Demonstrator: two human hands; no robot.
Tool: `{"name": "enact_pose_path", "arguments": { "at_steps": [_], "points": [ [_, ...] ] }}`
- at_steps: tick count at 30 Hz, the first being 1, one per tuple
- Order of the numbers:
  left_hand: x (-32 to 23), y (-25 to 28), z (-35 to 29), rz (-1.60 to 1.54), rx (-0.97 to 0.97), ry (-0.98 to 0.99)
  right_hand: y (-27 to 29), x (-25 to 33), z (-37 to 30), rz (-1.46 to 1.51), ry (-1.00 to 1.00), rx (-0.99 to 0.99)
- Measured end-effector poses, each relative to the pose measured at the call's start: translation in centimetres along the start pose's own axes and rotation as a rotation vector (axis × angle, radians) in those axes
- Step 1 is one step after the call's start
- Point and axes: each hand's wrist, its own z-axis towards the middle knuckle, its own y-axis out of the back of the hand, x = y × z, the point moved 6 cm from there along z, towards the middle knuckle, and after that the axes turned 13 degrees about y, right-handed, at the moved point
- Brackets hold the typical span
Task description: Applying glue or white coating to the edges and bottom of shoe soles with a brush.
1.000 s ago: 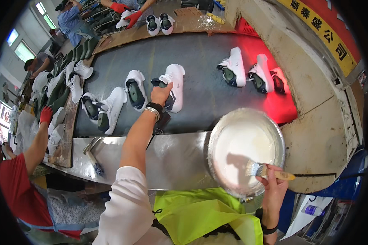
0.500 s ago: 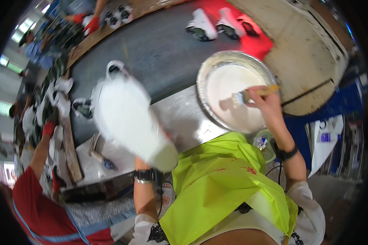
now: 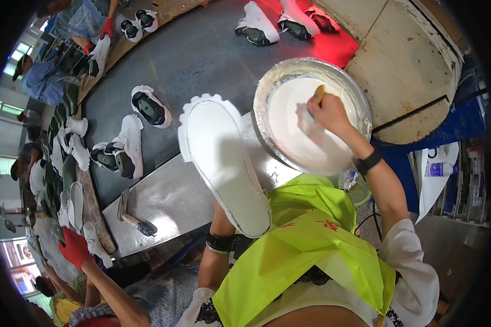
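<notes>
- While the right hand (image 3: 330,113) closes around a brush (image 3: 318,92) over a metal pan (image 3: 261,106) of white liquid, the left forearm (image 3: 214,270) ends behind a white shoe (image 3: 223,163), raised beside the pan with its underside facing the camera; the left hand is hidden, so I cannot tell its grip.
- Dark grey surface (image 3: 202,60): 3 shoes at left, 3 at far right near red light.
- Shiny metal ledge (image 3: 172,199): a hammer-like tool (image 3: 132,218) lies there.
- Room: co-workers, 1 red glove (image 3: 75,248) nearby, bright windows left.
- Markings: red print (image 3: 330,225) on the lime apron (image 3: 322,253).
</notes>
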Motion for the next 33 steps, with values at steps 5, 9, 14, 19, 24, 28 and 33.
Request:
{"name": "enact_pose_path", "arguments": {
  "at_steps": [5, 9, 14, 19, 24, 28, 33],
  "points": [
    [-1.7, -3.3, 2.6, -0.252, 0.062, 0.123, 0.3, 3.9, -0.5, 0.702, 0.225, -0.209],
    [-3.5, -6.8, 1.1, 0.008, 0.117, 0.063, 0.6, 11.5, -1.6, 0.910, 0.345, -0.203],
    [-2.2, -7.6, 1.1, -0.214, 0.145, 0.180, -1.6, 14.3, -3.5, 0.943, 0.308, 0.048],
    [-1.6, -7.7, 1.5, -0.294, 0.278, 0.212, -2.1, 14.3, -2.3, 1.089, 0.311, -0.013],
    [-3.0, -7.7, 0.6, -0.146, 0.029, 0.050, 0.7, 11.9, 0.7, 0.703, 0.348, -0.221],
    [-3.1, -6.6, 1.0, -0.148, 0.031, 0.013, -0.6, 9.0, -4.2, 0.629, 0.173, -0.198],
    [-2.3, -4.7, 1.7, -0.070, 0.027, 0.019, 1.0, 10.9, -5.4, 0.671, 0.312, -0.248]
  ]
}}
